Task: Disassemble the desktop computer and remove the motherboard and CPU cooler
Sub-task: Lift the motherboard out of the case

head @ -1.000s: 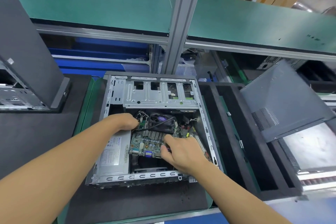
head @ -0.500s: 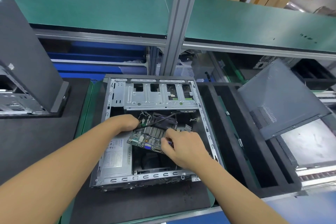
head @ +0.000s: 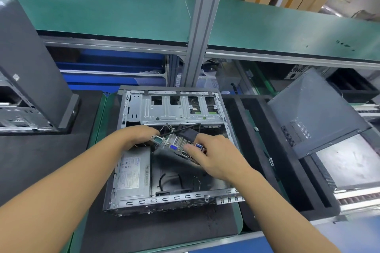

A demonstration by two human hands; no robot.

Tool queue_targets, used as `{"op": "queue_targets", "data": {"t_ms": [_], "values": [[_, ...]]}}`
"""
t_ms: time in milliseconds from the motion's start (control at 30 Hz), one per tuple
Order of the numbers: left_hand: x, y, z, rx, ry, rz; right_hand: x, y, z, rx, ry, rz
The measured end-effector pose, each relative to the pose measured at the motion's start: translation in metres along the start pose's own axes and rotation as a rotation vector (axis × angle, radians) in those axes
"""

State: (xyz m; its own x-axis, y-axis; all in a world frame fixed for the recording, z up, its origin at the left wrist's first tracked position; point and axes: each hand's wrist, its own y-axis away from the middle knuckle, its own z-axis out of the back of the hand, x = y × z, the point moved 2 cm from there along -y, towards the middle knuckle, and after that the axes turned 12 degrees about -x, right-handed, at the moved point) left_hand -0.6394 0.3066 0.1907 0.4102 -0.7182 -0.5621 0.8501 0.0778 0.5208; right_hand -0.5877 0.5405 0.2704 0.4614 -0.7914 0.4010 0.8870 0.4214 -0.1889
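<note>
Green workshop surface (head: 103, 121) bearing an open computer case (head: 174, 113). The left hand (head: 137, 136) and right hand (head: 213, 156), each grip clamped on an opposite end, hold the motherboard (head: 173, 147), CPU cooler (head: 182, 139) attached, tilted above the case floor, probably so its ports clear the frame.

left hand (head: 137, 137): fingers curled, gripping | right hand (head: 214, 156): fingers curled, gripping

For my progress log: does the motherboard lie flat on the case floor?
No, the left hand and right hand hold the motherboard tilted up above the bare case floor.
</note>
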Motion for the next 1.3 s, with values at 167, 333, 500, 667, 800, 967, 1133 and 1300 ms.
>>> {"op": "queue_targets", "data": {"t_ms": [167, 333, 500, 667, 800, 967, 1133, 1300], "values": [[0.003, 0.006, 0.018, 0.021, 0.306, 0.171, 0.001, -0.007, 0.020, -0.020, -0.031, -0.003], [0.000, 0.013, 0.034, 0.001, 0.392, 0.172, 0.008, -0.012, 0.035, -0.057, -0.029, -0.024], [0.000, 0.026, 0.035, 0.113, 0.408, 0.249, 0.021, -0.011, 0.046, -0.035, -0.080, -0.064], [0.004, 0.037, 0.030, 0.150, 0.515, 0.284, 0.034, -0.001, 0.049, -0.051, -0.158, -0.137], [0.002, 0.052, 0.040, 0.166, 0.581, 0.268, 0.052, 0.006, 0.062, -0.110, -0.144, -0.081], [-0.010, 0.061, 0.061, 0.184, 0.797, 0.178, 0.070, 0.006, 0.088, -0.217, -0.146, -0.022], [-0.023, 0.074, 0.067, 0.222, 0.979, 0.128, 0.081, 0.015, 0.108, -0.279, -0.176, -0.037], [-0.036, 0.085, 0.064, 0.214, 0.919, 0.049, 0.088, 0.027, 0.122, -0.265, -0.109, -0.080]]}}
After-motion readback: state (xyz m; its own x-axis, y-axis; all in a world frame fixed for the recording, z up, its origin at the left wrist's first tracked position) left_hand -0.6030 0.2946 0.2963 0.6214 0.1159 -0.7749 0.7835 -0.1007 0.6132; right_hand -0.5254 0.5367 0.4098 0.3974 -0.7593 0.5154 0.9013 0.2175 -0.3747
